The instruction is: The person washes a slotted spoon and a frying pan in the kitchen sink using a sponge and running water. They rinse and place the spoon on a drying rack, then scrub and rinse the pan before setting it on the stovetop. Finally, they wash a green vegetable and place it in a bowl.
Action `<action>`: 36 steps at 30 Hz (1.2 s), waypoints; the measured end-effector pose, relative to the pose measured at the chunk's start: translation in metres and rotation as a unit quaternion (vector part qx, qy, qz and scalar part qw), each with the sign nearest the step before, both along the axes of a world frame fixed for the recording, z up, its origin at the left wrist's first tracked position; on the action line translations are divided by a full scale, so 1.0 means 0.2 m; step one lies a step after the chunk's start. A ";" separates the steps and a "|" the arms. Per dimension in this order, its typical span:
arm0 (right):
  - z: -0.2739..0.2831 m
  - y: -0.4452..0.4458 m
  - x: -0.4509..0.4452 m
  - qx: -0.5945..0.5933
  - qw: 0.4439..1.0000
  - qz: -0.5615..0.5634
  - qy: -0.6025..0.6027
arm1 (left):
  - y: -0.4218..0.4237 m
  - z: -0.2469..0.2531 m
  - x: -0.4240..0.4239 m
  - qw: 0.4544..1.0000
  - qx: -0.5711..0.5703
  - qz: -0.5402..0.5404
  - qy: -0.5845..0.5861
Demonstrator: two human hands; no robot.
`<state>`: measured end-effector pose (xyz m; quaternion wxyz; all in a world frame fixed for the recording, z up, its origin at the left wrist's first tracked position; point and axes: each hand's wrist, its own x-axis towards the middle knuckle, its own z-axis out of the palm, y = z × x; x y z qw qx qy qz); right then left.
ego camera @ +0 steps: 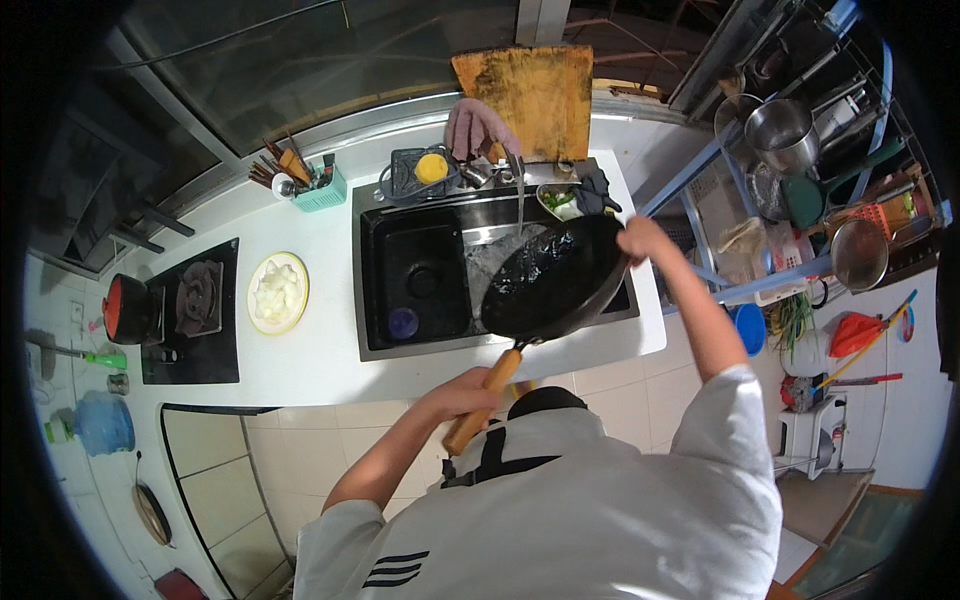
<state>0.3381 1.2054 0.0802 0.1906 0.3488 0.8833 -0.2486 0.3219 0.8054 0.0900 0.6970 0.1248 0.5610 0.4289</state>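
A black wok (577, 285) is tilted over the right part of the black double sink (420, 277), its wet inner side shining. My left hand (466, 394) is closed around its wooden handle (480, 420). On the far right side, my right hand (641, 240) grips the rim. Water from the curved faucet (520, 184) runs down behind the wok's edge, into the right basin. A small purple-blue round thing (403, 323) lies in the left basin. Behind the wok, a bowl (551, 210) with green and white food stands beside a dark cloth (595, 191).
Left of the sink, a plate (304, 315) of white chunks lies on the white counter (330, 375), near a black cooktop (229, 360) and pot (129, 311). A wooden cutting board (551, 97) leans behind the faucet. A utensil rack (795, 274) crowds the right.
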 end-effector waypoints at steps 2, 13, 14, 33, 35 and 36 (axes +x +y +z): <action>0.17 0.02 -0.21 0.051 0.985 0.121 -0.110 | 0.05 0.00 0.04 0.999 0.045 -0.010 -0.019; 0.66 -0.29 -0.83 0.319 0.880 0.236 -0.262 | 0.22 0.16 0.13 0.980 0.137 0.014 -0.141; 0.66 -0.24 -0.79 0.317 0.887 0.238 -0.238 | 0.22 0.15 0.13 0.979 0.139 0.016 -0.145; -0.78 -0.32 0.22 -0.344 0.823 -0.330 0.308 | -0.17 -0.09 -0.21 0.985 -0.096 0.092 0.111; -0.80 -0.30 0.21 -0.317 0.818 -0.339 0.339 | -0.13 -0.13 -0.28 0.984 -0.091 0.072 0.133; -0.78 -0.28 0.22 -0.316 0.811 -0.353 0.343 | -0.06 -0.07 -0.29 0.985 -0.080 0.071 0.133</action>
